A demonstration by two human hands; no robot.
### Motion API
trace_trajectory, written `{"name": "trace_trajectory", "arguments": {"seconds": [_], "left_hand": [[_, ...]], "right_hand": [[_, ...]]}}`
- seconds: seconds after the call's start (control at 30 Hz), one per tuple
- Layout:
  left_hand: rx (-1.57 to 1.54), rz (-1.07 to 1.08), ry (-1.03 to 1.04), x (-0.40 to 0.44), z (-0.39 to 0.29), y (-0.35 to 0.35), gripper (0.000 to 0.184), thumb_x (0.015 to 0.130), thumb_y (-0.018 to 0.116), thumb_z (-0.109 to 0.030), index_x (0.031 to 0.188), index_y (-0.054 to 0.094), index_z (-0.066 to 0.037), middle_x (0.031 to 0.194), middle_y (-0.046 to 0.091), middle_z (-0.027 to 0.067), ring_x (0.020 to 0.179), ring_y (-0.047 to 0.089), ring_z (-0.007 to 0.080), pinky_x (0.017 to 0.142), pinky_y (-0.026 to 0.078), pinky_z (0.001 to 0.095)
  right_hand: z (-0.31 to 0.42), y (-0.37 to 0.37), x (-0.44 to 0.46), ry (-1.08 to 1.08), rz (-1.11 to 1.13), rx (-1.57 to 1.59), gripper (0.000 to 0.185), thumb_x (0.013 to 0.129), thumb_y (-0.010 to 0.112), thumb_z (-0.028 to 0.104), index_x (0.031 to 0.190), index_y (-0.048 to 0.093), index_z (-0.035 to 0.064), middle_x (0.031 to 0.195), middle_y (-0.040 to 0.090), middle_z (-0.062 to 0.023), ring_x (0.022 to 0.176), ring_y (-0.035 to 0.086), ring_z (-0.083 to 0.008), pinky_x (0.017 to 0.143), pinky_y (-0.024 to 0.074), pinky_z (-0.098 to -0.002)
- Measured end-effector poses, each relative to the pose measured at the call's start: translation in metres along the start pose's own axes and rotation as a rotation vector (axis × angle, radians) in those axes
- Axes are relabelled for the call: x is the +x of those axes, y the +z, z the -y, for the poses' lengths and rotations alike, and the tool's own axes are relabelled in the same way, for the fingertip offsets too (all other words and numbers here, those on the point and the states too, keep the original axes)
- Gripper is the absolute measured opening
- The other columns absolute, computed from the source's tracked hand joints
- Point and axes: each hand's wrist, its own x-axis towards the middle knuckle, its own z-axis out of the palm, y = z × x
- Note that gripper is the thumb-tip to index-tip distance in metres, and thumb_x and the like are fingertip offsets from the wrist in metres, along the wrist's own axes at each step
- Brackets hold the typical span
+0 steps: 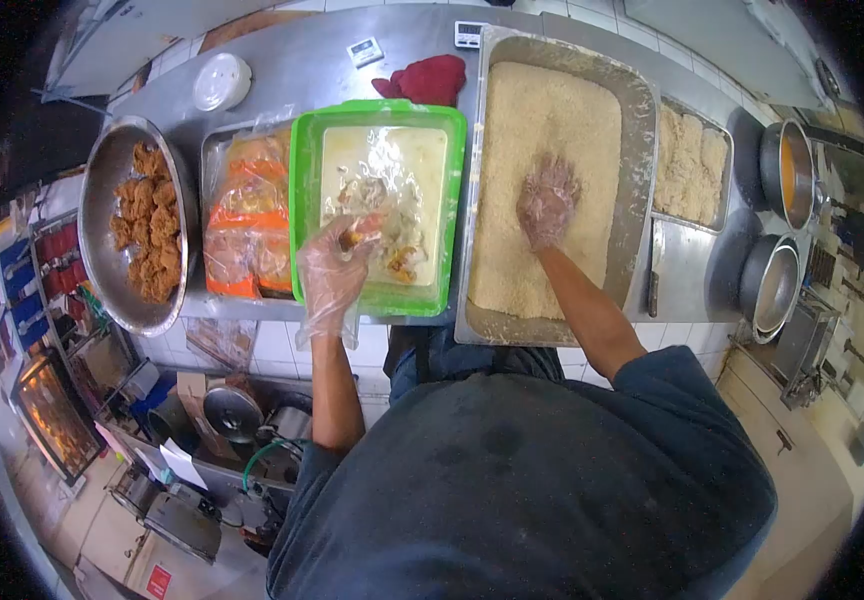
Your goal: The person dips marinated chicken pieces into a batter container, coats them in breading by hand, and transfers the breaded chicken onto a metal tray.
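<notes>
My left hand (335,265), in a clear plastic glove, is over the left part of a green tub (457,200) of milky white liquid. Its fingers close on a wet piece of chicken (362,234), partly hidden by them. More pieces of chicken (402,262) lie half sunk in the liquid. To the right, my right hand (549,205) rests in a deep metal pan (637,150) of pale breadcrumbs (517,265). It is palm down with fingers stretched out, and crumbs coat it. Whether anything lies under that palm is hidden.
A steel bowl of browned fried pieces (149,225) stands far left, beside orange-and-clear plastic packs (249,215). Right of the crumbs are a tray of breaded pieces (690,165), a knife (656,270) and metal pots (772,285). A red cloth (427,80) and white tub (222,82) sit behind.
</notes>
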Motion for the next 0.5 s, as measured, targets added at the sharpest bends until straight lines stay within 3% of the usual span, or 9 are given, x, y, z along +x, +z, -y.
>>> {"name": "trace_trajectory", "arguments": {"seconds": [0.03, 0.1, 0.13, 0.23, 0.37, 0.5], "left_hand": [[-0.013, -0.029, 0.017, 0.006, -0.001, 0.001, 0.031, 0.081, 0.078, -0.008, 0.111, 0.073, -0.004, 0.099, 0.075, 0.0124, 0.088, 0.069, 0.0195, 0.08, 0.054, 0.0317], [-0.044, -0.056, 0.018, -0.003, -0.004, 0.002, 0.031, 0.08, 0.078, -0.006, 0.111, 0.073, -0.004, 0.1, 0.075, 0.0126, 0.088, 0.069, 0.019, 0.08, 0.053, 0.0312], [-0.251, 0.005, -0.02, -0.005, -0.02, -0.002, 0.03, 0.079, 0.077, -0.005, 0.109, 0.073, -0.004, 0.098, 0.075, 0.0111, 0.086, 0.068, 0.0174, 0.079, 0.052, 0.0307], [-0.08, -0.066, 0.059, -0.005, -0.01, 0.0, 0.028, 0.076, 0.079, -0.009, 0.103, 0.073, -0.004, 0.086, 0.073, 0.017, 0.077, 0.07, 0.0246, 0.071, 0.054, 0.0338], [-0.169, -0.027, -0.03, -0.009, -0.005, 0.003, 0.027, 0.076, 0.078, -0.007, 0.103, 0.075, -0.006, 0.087, 0.073, 0.0156, 0.076, 0.069, 0.023, 0.07, 0.053, 0.0338], [-0.113, -0.028, 0.02, -0.009, -0.02, 0.0, 0.028, 0.076, 0.077, -0.007, 0.104, 0.075, -0.007, 0.088, 0.073, 0.0156, 0.077, 0.07, 0.0232, 0.071, 0.054, 0.0346]], "right_hand": [[-0.003, -0.002, 0.001, 0.035, 0.012, -0.026, 0.06, 0.103, 0.038, 0.04, 0.155, 0.035, 0.0104, 0.162, 0.028, -0.0157, 0.151, 0.022, -0.0354, 0.123, 0.0068, -0.0509], [-0.021, 0.001, -0.013, -0.111, -0.005, -0.15, 0.062, 0.103, 0.038, 0.041, 0.155, 0.034, 0.0094, 0.162, 0.028, -0.0153, 0.151, 0.022, -0.0351, 0.123, 0.0076, -0.0499], [-0.024, 0.006, -0.015, -0.192, -0.019, -0.199, 0.062, 0.102, 0.038, 0.042, 0.155, 0.033, 0.0089, 0.162, 0.028, -0.0151, 0.151, 0.022, -0.0349, 0.124, 0.008, -0.0494], [-0.02, -0.006, -0.034, -0.123, 0.097, -0.074, 0.064, 0.102, 0.039, 0.043, 0.155, 0.033, 0.0085, 0.162, 0.028, -0.0145, 0.15, 0.023, -0.0349, 0.123, 0.0103, -0.0503], [-0.012, -0.01, -0.029, -0.064, 0.076, -0.089, 0.065, 0.101, 0.041, 0.042, 0.155, 0.032, 0.0085, 0.16, 0.031, -0.0161, 0.148, 0.027, -0.0348, 0.122, 0.0139, -0.0517], [-0.016, -0.01, -0.058, -0.12, 0.006, -0.077, 0.065, 0.1, 0.043, 0.041, 0.155, 0.033, 0.008, 0.158, 0.035, -0.0186, 0.147, 0.029, -0.0353, 0.121, 0.0163, -0.0518]]}}
